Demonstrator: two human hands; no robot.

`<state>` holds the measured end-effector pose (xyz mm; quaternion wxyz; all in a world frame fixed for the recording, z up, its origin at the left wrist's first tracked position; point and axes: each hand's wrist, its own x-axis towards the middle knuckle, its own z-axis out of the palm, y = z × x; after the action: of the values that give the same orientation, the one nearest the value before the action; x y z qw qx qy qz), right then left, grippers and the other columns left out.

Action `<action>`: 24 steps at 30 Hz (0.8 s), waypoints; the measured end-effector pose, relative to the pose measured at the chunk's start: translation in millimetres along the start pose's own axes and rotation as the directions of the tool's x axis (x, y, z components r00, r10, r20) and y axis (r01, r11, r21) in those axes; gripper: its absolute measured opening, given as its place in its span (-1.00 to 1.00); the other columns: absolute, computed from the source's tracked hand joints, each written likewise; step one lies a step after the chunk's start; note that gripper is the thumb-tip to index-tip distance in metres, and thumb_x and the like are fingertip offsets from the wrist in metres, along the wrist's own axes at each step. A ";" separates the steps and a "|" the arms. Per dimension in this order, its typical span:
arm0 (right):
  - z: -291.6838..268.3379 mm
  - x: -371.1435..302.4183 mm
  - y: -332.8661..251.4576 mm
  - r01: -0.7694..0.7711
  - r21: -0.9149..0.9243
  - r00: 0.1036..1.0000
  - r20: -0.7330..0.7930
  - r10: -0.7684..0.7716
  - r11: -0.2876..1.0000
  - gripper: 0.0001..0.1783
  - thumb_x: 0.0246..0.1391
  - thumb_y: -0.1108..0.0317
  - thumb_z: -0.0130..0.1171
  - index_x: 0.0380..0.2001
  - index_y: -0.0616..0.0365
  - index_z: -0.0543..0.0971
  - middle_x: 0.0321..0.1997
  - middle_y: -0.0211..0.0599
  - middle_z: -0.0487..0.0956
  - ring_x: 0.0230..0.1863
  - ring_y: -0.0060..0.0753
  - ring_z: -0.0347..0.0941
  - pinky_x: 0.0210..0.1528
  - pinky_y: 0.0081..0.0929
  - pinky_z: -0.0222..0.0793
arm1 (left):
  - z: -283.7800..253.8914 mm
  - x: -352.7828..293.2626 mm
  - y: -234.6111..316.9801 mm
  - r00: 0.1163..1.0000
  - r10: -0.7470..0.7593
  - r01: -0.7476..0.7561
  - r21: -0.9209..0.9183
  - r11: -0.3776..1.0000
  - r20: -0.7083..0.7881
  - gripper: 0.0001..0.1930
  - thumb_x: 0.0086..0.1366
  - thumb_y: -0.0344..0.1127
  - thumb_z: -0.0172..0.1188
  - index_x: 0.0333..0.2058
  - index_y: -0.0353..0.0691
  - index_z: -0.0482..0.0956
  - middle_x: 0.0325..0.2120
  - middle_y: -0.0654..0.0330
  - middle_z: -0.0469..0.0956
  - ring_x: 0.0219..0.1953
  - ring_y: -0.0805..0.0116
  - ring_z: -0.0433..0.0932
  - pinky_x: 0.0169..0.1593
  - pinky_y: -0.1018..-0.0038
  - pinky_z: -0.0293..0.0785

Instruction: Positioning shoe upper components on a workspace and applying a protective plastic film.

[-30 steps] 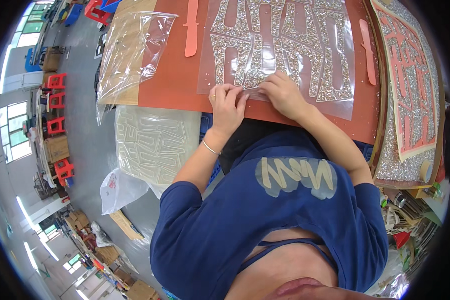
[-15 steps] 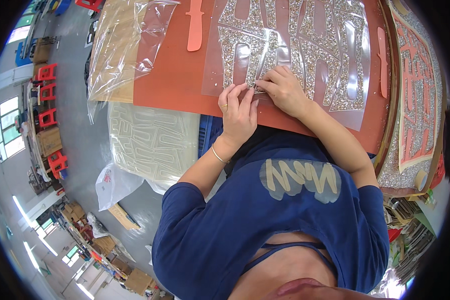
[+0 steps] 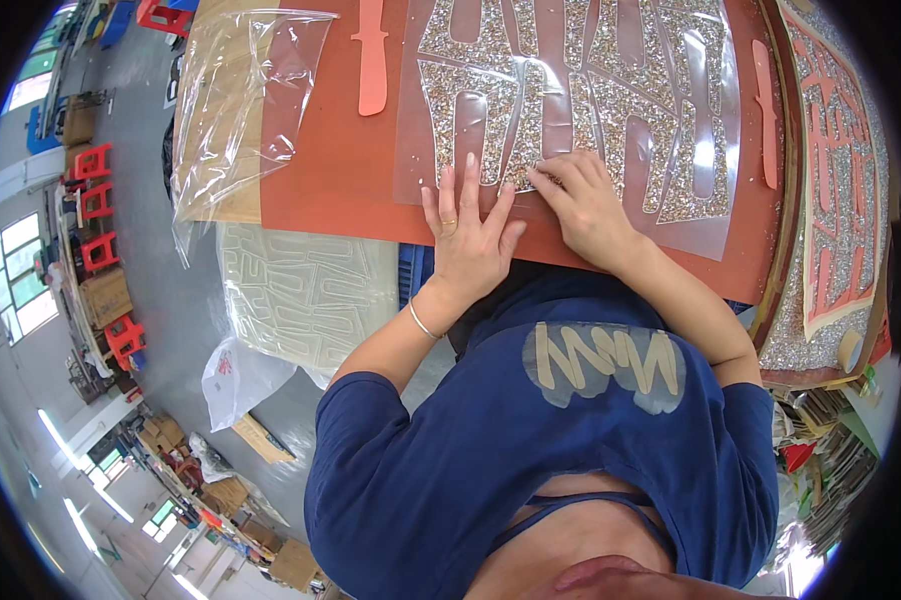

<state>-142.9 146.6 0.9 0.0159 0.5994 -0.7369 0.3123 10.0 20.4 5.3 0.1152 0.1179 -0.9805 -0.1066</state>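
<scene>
Touching the near edge of a glitter sheet (image 3: pixel 610 92) on the red board (image 3: pixel 340 190), using left hand (image 3: pixel 468 235) with fingers spread and right hand (image 3: pixel 592 212) with fingers bunched, can't tell if pinching anything; might crease it by pressing unevenly

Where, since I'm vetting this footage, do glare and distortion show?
Head view: glare streaks the clear sheet and loose film; the red mat bows along its right edge; corners go black; left hand and right hand look fairly sharp.
</scene>
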 end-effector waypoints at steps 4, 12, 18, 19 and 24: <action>5.0 0.4 -9.9 0.012 -0.152 0.997 0.081 0.000 0.988 -0.57 -0.07 0.38 -0.01 -0.06 0.23 0.47 -0.08 -0.19 0.40 0.01 -0.16 0.29 0.17 -0.10 0.09 | 2.6 0.1 -6.4 1.000 -0.029 0.025 -0.214 0.977 -0.013 -0.53 0.26 -0.02 0.05 0.04 -0.17 0.45 0.24 -0.23 0.03 0.30 -0.23 -0.16 0.29 -0.06 -0.31; -7.1 23.2 -34.2 0.264 -0.523 0.880 0.474 0.019 0.810 -0.59 -0.09 0.35 0.04 -0.12 0.29 0.51 -0.10 -0.11 0.40 -0.04 -0.16 0.31 0.04 -0.20 0.21 | 6.7 -5.0 -6.3 0.999 -0.020 0.023 -0.109 0.994 0.027 -0.40 0.27 -0.01 0.03 0.12 -0.38 0.30 0.25 -0.23 0.00 0.31 -0.26 -0.18 0.30 -0.05 -0.36; -62.3 -7.5 25.9 -0.454 0.462 0.890 0.265 0.370 0.762 -0.58 0.04 0.65 -0.12 -0.01 0.20 0.47 0.04 -0.08 0.47 0.11 -0.15 0.37 0.17 -0.38 0.22 | 3.4 -2.6 -3.6 0.991 0.000 0.006 -0.042 0.999 0.135 -0.25 0.25 0.13 -0.03 0.15 -0.48 0.21 0.29 -0.10 -0.03 0.34 -0.22 -0.26 0.29 -0.09 -0.43; -75.9 -27.8 36.6 -0.445 0.388 0.894 0.139 0.427 0.807 -0.60 0.05 0.64 -0.07 -0.01 0.21 0.48 0.04 -0.11 0.48 0.11 -0.20 0.38 0.15 -0.40 0.23 | 3.0 -3.7 -3.0 0.989 -0.004 0.008 -0.032 0.999 0.150 -0.24 0.24 0.17 -0.04 0.15 -0.45 0.22 0.30 -0.06 -0.03 0.34 -0.21 -0.27 0.29 -0.10 -0.44; -169.4 -137.8 70.4 -0.776 -0.028 0.590 -0.384 0.710 0.630 -0.73 0.11 0.53 0.01 -0.09 0.23 0.51 -0.16 -0.21 0.53 -0.10 -0.30 0.46 -0.03 -0.49 0.33 | 3.4 3.7 0.9 0.983 0.031 -0.028 -0.015 0.999 0.181 -0.24 0.19 0.22 -0.01 0.18 -0.26 0.24 0.30 0.01 -0.01 0.34 -0.22 -0.27 0.25 -0.21 -0.48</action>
<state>-226.5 354.2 51.2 0.0674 0.1675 -0.9319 0.3146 5.5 20.9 3.0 0.0279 0.0924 -0.9879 -0.1213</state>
